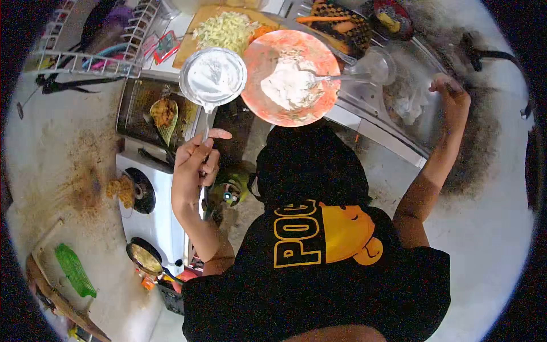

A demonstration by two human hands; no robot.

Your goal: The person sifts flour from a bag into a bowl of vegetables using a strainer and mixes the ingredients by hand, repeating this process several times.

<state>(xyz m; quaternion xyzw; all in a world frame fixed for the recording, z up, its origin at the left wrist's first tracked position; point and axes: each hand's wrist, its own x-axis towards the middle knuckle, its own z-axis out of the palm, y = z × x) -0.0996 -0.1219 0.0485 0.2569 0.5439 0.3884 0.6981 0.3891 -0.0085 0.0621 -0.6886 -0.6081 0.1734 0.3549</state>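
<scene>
My left hand (196, 165) is closed around the thin handle of a round dipper (213, 77), one finger pointing out to the right. White powder coats the inside of the dipper. Beside it is a reddish-orange bowl (256, 94) with a heap of white powder (288, 82) in it. A spoon (336, 77) rests in the powder, its handle reaching over the bowl's right rim. Far to the right, my right hand (450, 88) is at the far edge of the metal sink, its fingers curled. What they hold, if anything, cannot be made out.
A cutting board (185, 54) holds shredded pale vegetable (225, 31). A carrot (322, 19) lies on a dark patterned board. A strainer with fried food (163, 114) sits on a tray at left. Below are the stove (159, 171) and a frying pan (145, 256).
</scene>
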